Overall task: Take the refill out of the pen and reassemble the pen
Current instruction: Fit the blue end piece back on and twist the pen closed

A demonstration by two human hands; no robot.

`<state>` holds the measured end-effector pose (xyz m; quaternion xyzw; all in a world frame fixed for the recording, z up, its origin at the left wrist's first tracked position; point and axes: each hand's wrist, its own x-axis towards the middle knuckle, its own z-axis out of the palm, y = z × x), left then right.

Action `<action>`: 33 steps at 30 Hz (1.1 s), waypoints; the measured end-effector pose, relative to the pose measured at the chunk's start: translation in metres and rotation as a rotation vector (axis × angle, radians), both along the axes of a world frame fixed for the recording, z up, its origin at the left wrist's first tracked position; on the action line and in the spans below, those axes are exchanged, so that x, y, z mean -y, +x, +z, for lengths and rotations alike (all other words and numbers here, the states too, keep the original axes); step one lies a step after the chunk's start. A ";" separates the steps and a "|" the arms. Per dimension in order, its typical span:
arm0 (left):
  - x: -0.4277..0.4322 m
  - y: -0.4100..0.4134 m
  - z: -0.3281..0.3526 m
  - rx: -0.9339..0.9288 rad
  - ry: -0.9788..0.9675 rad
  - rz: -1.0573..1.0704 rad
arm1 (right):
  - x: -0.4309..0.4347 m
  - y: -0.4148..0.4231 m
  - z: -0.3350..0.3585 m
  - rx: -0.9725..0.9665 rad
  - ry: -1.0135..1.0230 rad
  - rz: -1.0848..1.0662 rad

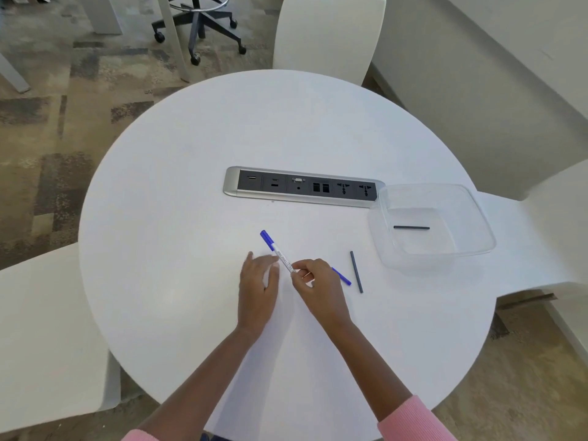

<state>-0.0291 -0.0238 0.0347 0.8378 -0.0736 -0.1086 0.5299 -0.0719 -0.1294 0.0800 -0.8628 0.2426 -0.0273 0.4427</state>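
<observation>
Round white table (191,192), with the right hand (318,288) pinching the lower end of the blue-capped pen (278,254) while the left hand (259,281), fingers spread open, apparently touches its barrel; a dark refill (356,271) lies nearby.

Socket strip (304,188) is sitting mid-table (178,192), 3 white chairs (327,30) crowding its edge, office chair (203,23) lurking behind.

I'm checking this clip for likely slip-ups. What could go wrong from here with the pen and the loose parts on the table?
The right hand pinches only the end of the capped blue-and-clear pen, while the left hand is open beside it, so the pen may pivot or drop. The thin dark refill stick and the small blue piece lie loose by the right hand on the round white table; a sweep could roll them off.
</observation>
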 end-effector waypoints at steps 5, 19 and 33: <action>0.025 -0.013 0.032 -0.589 -0.550 0.067 | 0.006 -0.009 0.009 0.087 0.006 0.041; 0.037 -0.018 0.034 -1.027 -0.975 0.446 | 0.096 -0.021 -0.013 -0.127 -0.239 -0.157; 0.046 -0.027 0.039 -1.009 -1.008 0.589 | 0.105 -0.015 -0.028 -0.308 -0.297 -0.166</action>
